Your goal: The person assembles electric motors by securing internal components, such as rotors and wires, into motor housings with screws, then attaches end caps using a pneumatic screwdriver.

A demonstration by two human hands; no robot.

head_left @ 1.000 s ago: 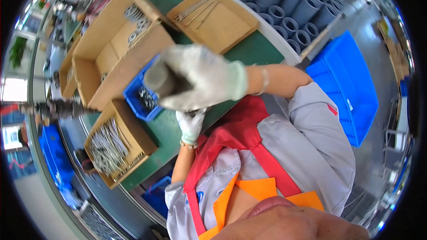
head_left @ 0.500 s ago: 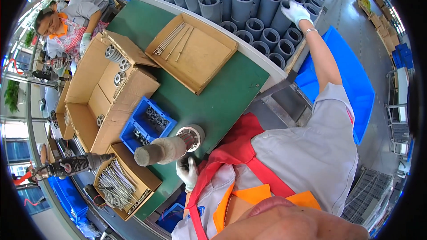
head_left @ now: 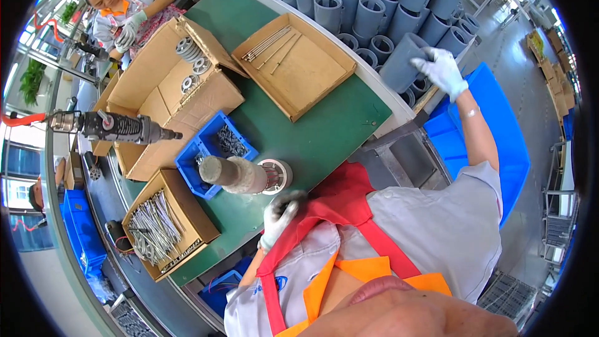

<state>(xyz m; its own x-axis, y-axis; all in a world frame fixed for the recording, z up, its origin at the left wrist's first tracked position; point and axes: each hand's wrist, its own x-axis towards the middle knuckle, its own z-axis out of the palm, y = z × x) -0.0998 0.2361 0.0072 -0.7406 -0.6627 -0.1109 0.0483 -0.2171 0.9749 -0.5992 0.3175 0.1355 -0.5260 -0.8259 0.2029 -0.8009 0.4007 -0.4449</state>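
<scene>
Green table [head_left: 324,134] set centrally, tube [head_left: 401,65] gripped by right hand [head_left: 444,73] at two o'clock, left hand [head_left: 279,218] curled at six, hold unclear.

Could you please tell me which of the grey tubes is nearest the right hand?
It is the slanted grey tube overlapping others at the group's near right corner; it alone has the fingers of the right hand at its upper end.

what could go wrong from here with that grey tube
The right hand holds a tilted grey tube by one end, so it might slip or knock the neighbouring tubes. If swung over the green table, it could bump the tall grey part beside the blue bin.
</scene>
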